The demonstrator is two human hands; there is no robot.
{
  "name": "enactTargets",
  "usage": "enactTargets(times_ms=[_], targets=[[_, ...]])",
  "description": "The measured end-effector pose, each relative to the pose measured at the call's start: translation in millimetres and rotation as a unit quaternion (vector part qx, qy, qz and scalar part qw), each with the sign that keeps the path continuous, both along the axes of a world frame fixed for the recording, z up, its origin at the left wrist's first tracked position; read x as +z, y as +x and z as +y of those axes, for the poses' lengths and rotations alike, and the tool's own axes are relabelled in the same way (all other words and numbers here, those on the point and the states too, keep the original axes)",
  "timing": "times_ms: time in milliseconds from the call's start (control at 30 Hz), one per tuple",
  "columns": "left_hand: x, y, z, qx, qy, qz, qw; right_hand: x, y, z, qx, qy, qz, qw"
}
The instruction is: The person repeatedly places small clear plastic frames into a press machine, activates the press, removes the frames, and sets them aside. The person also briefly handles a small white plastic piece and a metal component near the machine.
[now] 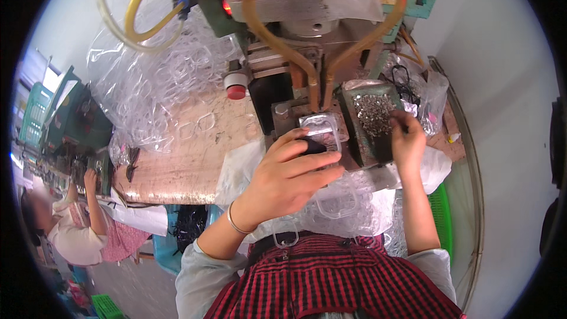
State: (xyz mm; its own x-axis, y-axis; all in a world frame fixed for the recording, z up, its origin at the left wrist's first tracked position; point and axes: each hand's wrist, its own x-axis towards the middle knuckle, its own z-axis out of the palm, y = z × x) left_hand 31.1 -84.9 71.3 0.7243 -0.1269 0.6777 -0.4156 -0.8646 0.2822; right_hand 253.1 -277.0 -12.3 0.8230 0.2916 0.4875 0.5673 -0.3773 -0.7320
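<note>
Under the machine's two copper-coloured electrode arms (321, 91), my left hand (289, 174) steadies a clear plastic frame (337, 132) on the metal fixture. Its fingers reach across the frame, and the thumb is hidden. To the right stands a dark metal tray (383, 149) with a heap of small shiny metal pieces (373, 112) in it. My right hand (409, 142) is at this tray's right side with thumb and fingertips pinched together. Whatever lies between those fingertips is too small to make out.
A large pile of clear plastic frames (171, 77) covers the left back of the worktable (171, 171). More frames (336, 204) lie near my lap. A red push button (236, 91) sits left of the fixture. Hoses (254, 0) hang overhead. Another person (77, 230) works far left.
</note>
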Motion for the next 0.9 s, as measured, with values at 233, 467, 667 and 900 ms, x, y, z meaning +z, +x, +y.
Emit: enactTargets(times_ms=[233,467,667,900], targets=[[5.5,-1.6,4.6,-0.028,-0.03,0.025,0.999,-15.9,36.3,-9.0,0.003,0.08,0.066,0.995],[-19.6,-13.7,-6.3,0.012,-0.026,-0.006,1.0,-28.7,17.1,-3.0,0.051,0.078,0.094,0.991],[-99.5,-62.8,143.3,0.486,-0.063,0.043,0.87,-23.3,-16.2,-13.9,0.039,0.071,0.04,0.996],[-162.7,-83.3,209.1,0.569,0.024,0.188,0.8,-20.2,-32.1,22.9,0.063,0.089,0.024,0.994]])
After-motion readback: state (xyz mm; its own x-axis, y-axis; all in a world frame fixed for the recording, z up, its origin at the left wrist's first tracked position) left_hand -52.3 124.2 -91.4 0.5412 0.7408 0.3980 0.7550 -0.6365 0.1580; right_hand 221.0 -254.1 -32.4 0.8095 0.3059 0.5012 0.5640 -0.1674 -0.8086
